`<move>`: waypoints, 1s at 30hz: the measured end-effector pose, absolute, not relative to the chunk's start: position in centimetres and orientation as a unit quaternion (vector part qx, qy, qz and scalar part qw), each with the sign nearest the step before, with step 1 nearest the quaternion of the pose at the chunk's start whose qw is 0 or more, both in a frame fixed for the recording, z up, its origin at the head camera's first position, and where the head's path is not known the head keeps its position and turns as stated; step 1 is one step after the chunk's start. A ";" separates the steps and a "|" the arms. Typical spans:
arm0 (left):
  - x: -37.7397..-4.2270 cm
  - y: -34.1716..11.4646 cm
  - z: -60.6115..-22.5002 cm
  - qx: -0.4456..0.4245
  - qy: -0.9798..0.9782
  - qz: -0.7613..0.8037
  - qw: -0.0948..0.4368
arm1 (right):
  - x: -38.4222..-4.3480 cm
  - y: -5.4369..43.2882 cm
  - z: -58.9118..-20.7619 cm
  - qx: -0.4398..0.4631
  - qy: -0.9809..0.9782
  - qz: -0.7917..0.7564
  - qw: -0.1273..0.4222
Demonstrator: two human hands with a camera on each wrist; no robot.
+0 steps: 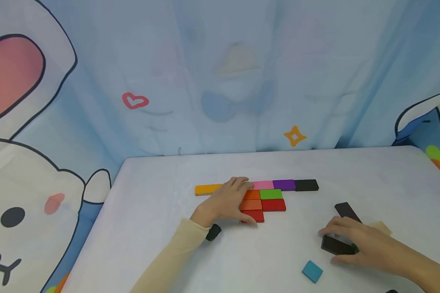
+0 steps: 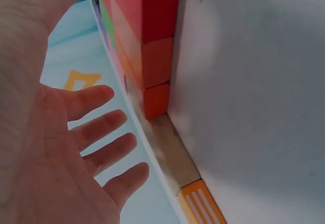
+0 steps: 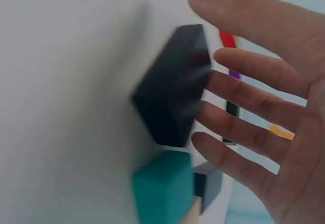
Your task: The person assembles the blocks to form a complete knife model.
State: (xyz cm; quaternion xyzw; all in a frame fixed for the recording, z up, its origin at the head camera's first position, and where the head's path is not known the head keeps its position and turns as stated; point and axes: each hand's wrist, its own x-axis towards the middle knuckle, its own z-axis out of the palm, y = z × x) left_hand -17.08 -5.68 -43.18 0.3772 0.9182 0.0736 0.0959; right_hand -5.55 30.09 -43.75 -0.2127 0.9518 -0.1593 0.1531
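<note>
My left hand (image 1: pixel 225 202) lies over the left part of a flat arrangement of coloured blocks, its fingers spread and relaxed. In the left wrist view, red blocks (image 2: pixel 160 10), orange blocks (image 2: pixel 156 64), a tan block (image 2: pixel 172 150) and a striped yellow-orange block (image 2: pixel 202 203) line up beside the fingers. At the right, my right hand (image 1: pixel 370 246) reaches around a black block (image 1: pixel 337 245), thumb on the near side and fingers on the far side. The right wrist view shows those fingers (image 3: pixel 249 115) fairly straight beside the block; a teal block (image 3: pixel 163 188) stands close to it.
A yellow block (image 1: pixel 207 190), pink block (image 1: pixel 262 185), purple block (image 1: pixel 284 185) and black block (image 1: pixel 306 185) form the back row. Beyond my right hand lie another black block (image 1: pixel 347 211) and a beige block (image 1: pixel 382 228). A blue block (image 1: pixel 312 272) sits nearer; a black piece (image 1: pixel 213 232) is by my left wrist.
</note>
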 end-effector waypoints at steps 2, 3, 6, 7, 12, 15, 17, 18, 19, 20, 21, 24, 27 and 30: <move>-17.0 -5.6 -43.4 0.377 0.918 0.068 0.098 | -5.4 30.0 -44.2 -0.216 0.948 -0.165 0.165; -16.9 -5.6 -43.5 0.376 0.919 0.066 0.098 | -5.4 30.0 -44.4 -0.216 0.947 -0.167 0.168; -16.8 -5.8 -43.7 0.367 0.922 0.066 0.102 | -5.4 29.9 -44.6 -0.214 0.948 -0.171 0.164; -16.8 -5.8 -43.8 0.365 0.923 0.067 0.103 | -5.4 29.9 -44.7 -0.214 0.948 -0.172 0.161; -16.8 -6.0 -43.9 0.360 0.924 0.075 0.103 | -5.3 30.3 -44.7 -0.227 0.949 -0.174 0.130; -16.7 -6.0 -43.8 0.359 0.924 0.078 0.103 | -5.5 30.5 -44.7 -0.231 0.948 -0.179 0.128; -16.7 -6.0 -43.7 0.359 0.925 0.077 0.102 | -5.6 30.5 -44.7 -0.231 0.947 -0.181 0.133; -16.7 -6.0 -43.7 0.359 0.925 0.076 0.101 | -5.7 30.5 -44.7 -0.231 0.947 -0.179 0.136; -16.7 -6.0 -43.7 0.360 0.924 0.075 0.100 | -5.8 30.5 -44.7 -0.233 0.946 -0.180 0.137; -16.7 -6.0 -43.7 0.361 0.924 0.074 0.099 | -5.9 30.4 -44.6 -0.232 0.946 -0.179 0.137; -16.6 -6.0 -43.7 0.362 0.924 0.074 0.099 | -6.0 30.4 -44.6 -0.235 0.946 -0.177 0.133; -16.7 -5.9 -43.7 0.364 0.923 0.074 0.097 | -6.4 29.9 -44.2 -0.233 0.950 -0.171 0.122; -16.7 -5.8 -43.7 0.365 0.923 0.073 0.098 | -7.1 29.2 -43.9 -0.238 0.951 -0.168 0.099; -16.7 -5.7 -43.7 0.367 0.922 0.073 0.098 | -7.9 28.2 -43.4 -0.247 0.950 -0.173 0.078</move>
